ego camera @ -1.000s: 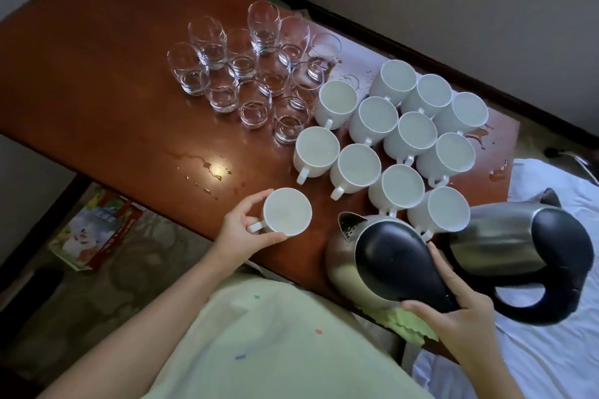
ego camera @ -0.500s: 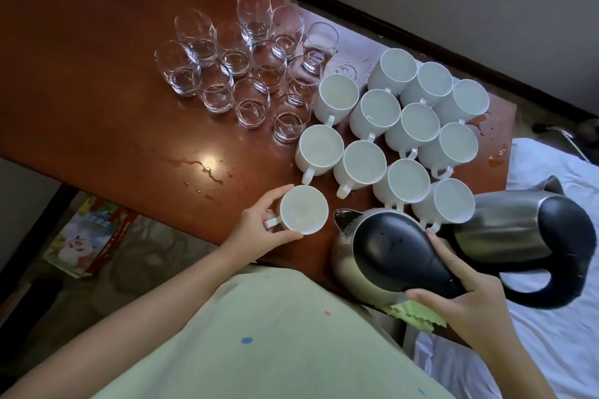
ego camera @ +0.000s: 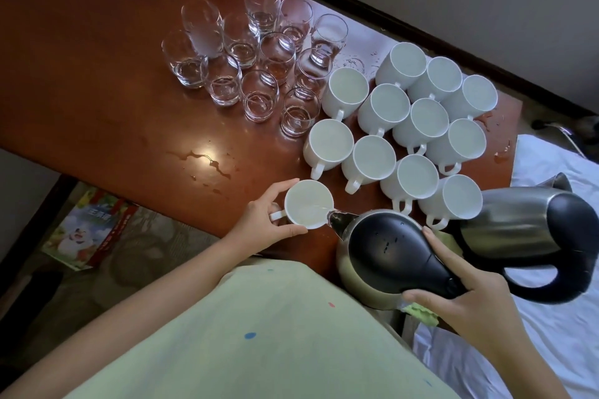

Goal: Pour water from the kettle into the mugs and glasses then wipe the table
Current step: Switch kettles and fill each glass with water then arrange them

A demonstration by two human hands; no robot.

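Note:
A steel kettle with a black lid is tipped to the left, its spout over a white mug at the table's near edge. A thin stream of water runs into that mug. My right hand grips the kettle's handle. My left hand holds the mug, thumb and fingers curled round its side by the handle. Several white mugs stand grouped on the right of the brown table. Several clear glasses with a little water stand behind them on the left.
A second steel kettle lies at the table's right end, over a white cloth. A green rag peeks out under the held kettle. Water puddles sit on the tabletop. A colourful box lies on the floor at the left.
The kettle has tipped further left until its spout reached the mug, and water now flows. My left hand has kept hold of the mug near the table edge.

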